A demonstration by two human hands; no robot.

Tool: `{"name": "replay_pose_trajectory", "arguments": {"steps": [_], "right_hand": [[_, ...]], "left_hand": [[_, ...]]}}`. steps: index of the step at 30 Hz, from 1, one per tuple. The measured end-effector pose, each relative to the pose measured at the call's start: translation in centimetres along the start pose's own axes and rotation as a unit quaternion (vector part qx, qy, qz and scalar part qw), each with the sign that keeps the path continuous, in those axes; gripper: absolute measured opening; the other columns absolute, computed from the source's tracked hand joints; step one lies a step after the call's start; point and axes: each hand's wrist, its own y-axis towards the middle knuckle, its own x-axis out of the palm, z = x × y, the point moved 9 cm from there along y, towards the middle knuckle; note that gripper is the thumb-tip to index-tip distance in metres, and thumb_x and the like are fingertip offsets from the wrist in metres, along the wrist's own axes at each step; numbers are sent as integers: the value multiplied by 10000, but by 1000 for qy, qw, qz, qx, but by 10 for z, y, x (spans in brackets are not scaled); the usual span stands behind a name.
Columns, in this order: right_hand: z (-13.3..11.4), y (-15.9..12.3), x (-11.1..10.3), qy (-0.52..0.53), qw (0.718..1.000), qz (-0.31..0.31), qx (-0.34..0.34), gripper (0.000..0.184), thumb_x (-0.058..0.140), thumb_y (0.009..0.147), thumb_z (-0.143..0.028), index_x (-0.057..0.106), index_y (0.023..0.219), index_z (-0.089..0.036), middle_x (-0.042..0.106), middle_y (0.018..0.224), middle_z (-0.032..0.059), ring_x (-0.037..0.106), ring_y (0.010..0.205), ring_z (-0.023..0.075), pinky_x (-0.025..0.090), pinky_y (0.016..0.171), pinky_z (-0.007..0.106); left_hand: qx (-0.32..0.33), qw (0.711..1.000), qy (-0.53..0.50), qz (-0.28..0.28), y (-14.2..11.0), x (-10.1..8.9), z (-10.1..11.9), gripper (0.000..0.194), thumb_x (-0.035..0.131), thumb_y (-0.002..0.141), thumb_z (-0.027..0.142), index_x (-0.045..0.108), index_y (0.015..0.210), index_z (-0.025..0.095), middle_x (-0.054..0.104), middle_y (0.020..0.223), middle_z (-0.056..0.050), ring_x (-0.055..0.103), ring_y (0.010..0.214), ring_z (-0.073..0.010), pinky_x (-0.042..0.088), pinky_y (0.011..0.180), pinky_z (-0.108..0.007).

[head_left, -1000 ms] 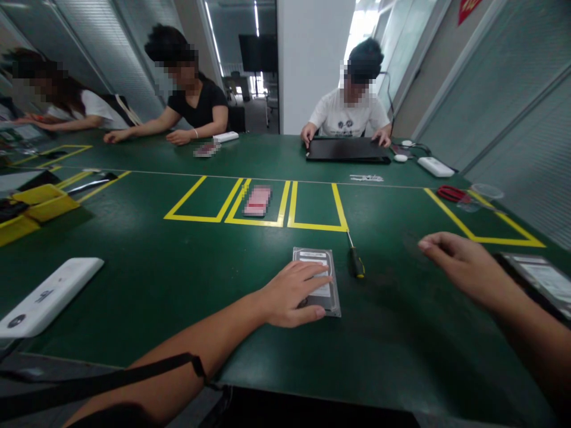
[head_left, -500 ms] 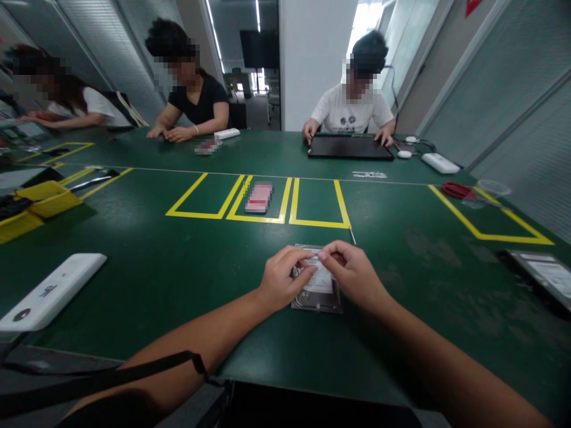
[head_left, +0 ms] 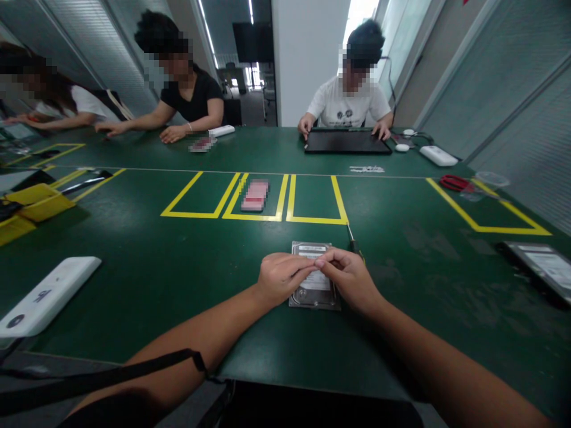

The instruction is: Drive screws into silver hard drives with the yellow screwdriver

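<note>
Silver hard drive (head_left: 314,296) lies on the bench (head_left: 200,255), just below frame centre. Over it I see the left hand (head_left: 282,277) and right hand (head_left: 351,278), fingertips together; whether they grip something small, I cannot tell. A rightward swing could knock the half-hidden screwdriver (head_left: 353,245), rolling it.
</note>
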Motion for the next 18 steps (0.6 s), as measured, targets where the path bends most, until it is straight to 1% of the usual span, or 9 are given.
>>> {"name": "replay_pose_trajectory", "arguments": {"steps": [2, 4, 6, 8, 10, 13, 15, 18], "right_hand": [[-3, -1, -1, -18, 999, 0, -27, 345, 702, 854, -473, 675, 807, -132, 638, 791, 42, 573, 728, 132, 445, 659, 243], [-9, -2, 0, -59, 996, -1, -69, 301, 640, 911, -430, 696, 849, -141, 649, 857, 52, 596, 807, 147, 465, 720, 258], [-15, -5, 1, -116, 987, 1, -114, 257, 590, 948, -380, 713, 949, -154, 650, 938, 62, 601, 873, 156, 476, 771, 274], [-20, -10, 3, -176, 971, 10, -160, 240, 567, 962, -338, 697, 1068, -166, 642, 971, 64, 592, 858, 152, 480, 768, 284], [-25, -17, 10, -254, 943, 8, -215, 245, 559, 963, -303, 666, 1132, -162, 637, 996, 73, 583, 881, 166, 483, 804, 317], [-29, -29, 28, -377, 878, -27, -295, 255, 552, 955, -280, 640, 1150, -141, 626, 1123, 112, 551, 1080, 233, 445, 963, 419], [-27, -34, 39, -431, 843, -57, -316, 291, 561, 952, -312, 632, 1170, -132, 597, 1222, 134, 516, 1174, 268, 417, 1017, 459], [-24, -38, 48, -476, 815, -95, -316, 412, 584, 943, -420, 620, 1219, -117, 555, 1309, 158, 491, 1224, 294, 404, 1040, 482]], "left_hand": [[23, 1000, 18, 7, -1, 0, 1, 67, 719, 878, 212, 732, 933, 176, 786, 849, -14, 749, 733, -135, 577, 700, -228], [19, 999, 26, 3, 0, 1, -2, 63, 702, 884, 200, 729, 935, 174, 786, 858, -18, 749, 747, -138, 577, 707, -231], [-14, 1000, 23, -12, 0, 3, -9, 69, 668, 897, 196, 726, 931, 179, 782, 863, -19, 741, 749, -136, 570, 698, -235], [-62, 998, 12, -25, 1, 4, -18, 79, 642, 899, 197, 717, 912, 180, 765, 827, -17, 714, 711, -128, 552, 672, -236], [-102, 994, 2, -24, 0, 3, -24, 75, 629, 889, 200, 699, 882, 175, 726, 765, -9, 667, 662, -118, 532, 651, -235], [-141, 990, -16, -16, 0, -2, -30, 68, 610, 871, 192, 665, 836, 173, 664, 722, 3, 615, 640, -110, 512, 642, -230], [-153, 988, -29, -18, 0, -4, -31, 63, 599, 859, 174, 655, 829, 173, 646, 723, 8, 601, 641, -108, 505, 641, -228], [-161, 986, -40, -24, 0, -7, -33, 73, 592, 849, 147, 662, 850, 165, 646, 737, 5, 596, 649, -109, 498, 656, -233]]}}
